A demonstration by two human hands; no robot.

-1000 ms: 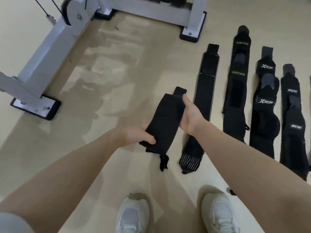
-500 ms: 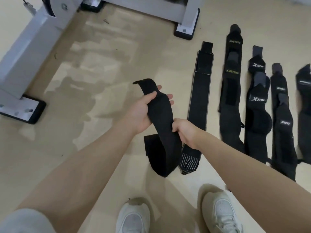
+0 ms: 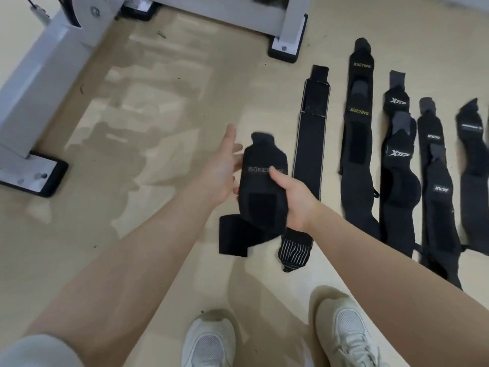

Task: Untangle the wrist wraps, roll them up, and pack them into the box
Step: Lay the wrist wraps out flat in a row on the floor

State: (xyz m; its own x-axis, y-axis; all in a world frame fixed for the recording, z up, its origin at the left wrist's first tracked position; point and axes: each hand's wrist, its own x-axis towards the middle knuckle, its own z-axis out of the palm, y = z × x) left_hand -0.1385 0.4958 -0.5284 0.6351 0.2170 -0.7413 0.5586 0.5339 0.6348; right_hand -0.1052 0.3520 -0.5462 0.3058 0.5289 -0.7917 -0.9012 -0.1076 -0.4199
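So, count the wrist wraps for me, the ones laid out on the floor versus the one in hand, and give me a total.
Wraps laid flat on the floor: 5 (the rightmost is cut by the frame edge)
Held wrap, gripped by the right hand: 1
Total: 6

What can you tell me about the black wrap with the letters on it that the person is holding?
The held wrist wrap is black, soft-looking fabric, with grey letters starting "BOKER"; the rest are hidden by a thumb. It has a narrow tab at its far end and a darker fuzzy patch lower down. The right hand grips its middle. The left hand is open, its fingers beside or behind the wrap's edge. The near end folds back towards the floor, left of a striped-end wrap.
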